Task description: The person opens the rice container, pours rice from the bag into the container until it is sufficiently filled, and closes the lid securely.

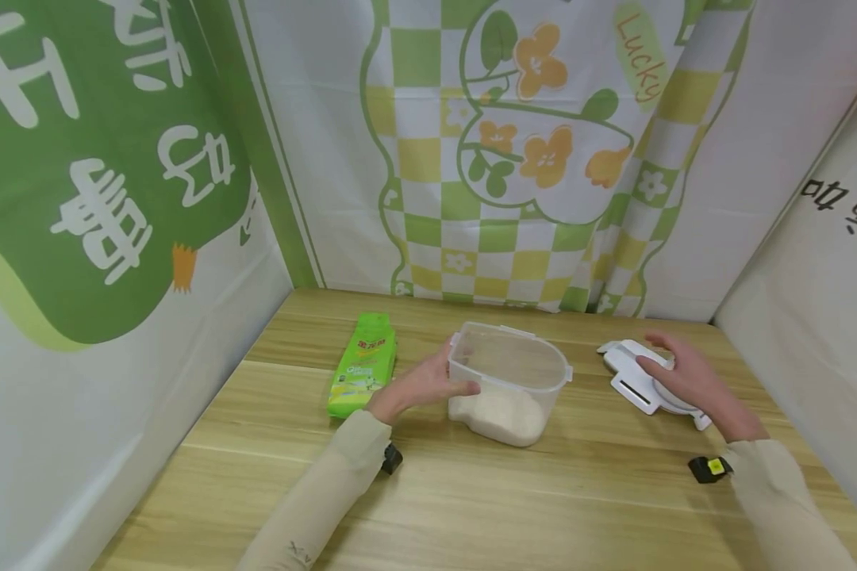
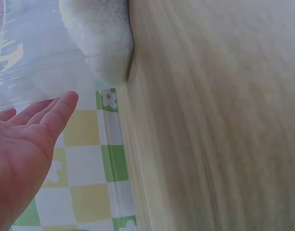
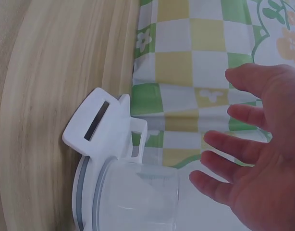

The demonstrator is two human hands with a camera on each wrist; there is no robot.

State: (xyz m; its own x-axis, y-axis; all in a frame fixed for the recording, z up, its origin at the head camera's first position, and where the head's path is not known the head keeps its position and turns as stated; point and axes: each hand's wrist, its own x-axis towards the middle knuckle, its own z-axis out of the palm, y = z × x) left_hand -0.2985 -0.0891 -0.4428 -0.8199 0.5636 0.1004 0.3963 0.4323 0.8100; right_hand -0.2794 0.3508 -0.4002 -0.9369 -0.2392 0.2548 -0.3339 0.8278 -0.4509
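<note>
A clear plastic container (image 1: 512,361) stands on the table, white grains that look like rice (image 1: 503,412) heaped in its lower part. My left hand (image 1: 421,381) is at its left side, the thumb across the front wall. In the left wrist view, the fingers (image 2: 66,108) reach out fairly straight along the container's wall. My right hand (image 1: 693,381) hovers over a white lid (image 1: 632,377) with spread fingers and nothing in them. A clear round cup (image 3: 142,197) sits against the lid (image 3: 97,120) in the right wrist view.
A green bag (image 1: 364,365) with printed lettering lies left of the container, close to my left wrist. Behind the wooden table (image 1: 514,507) hangs a checked green and yellow cloth (image 1: 428,190). Printed cloth walls stand at the left and right.
</note>
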